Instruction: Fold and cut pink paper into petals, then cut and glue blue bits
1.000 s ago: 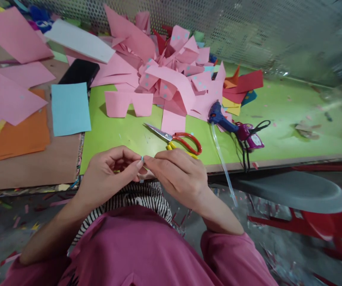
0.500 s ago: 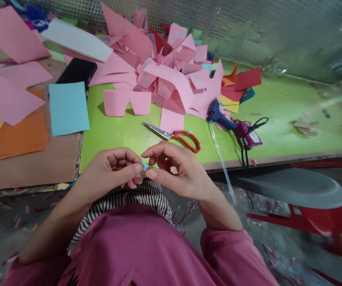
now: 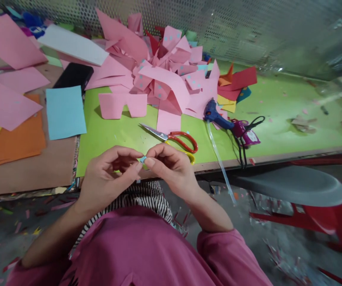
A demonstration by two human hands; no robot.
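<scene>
A tiny piece of light blue paper [image 3: 142, 159] is pinched between my two hands just above the table's front edge. My left hand [image 3: 108, 171] has its thumb and forefinger closed at the left side of the piece. From the other side, my right hand [image 3: 172, 169] grips it with thumb and forefinger. Just beyond my hands lie red-handled scissors [image 3: 185, 139] on the green table. A yellow handle [image 3: 191, 158] shows partly behind my right hand. A pink paper cutout with a notch [image 3: 123, 105] stands behind the scissors.
Pink paper pieces [image 3: 171, 85], some blue-dotted, are heaped at the back. A blue glue gun [image 3: 217, 115] with a clear stick overhangs the edge at right. At left are a blue sheet [image 3: 66, 113], a black phone [image 3: 74, 76] and orange paper [image 3: 22, 139].
My right thumb and forefinger have closed in on the blue paper piece, where they were spread apart before. Both hands have come slightly closer together, and the view has shifted a little.
</scene>
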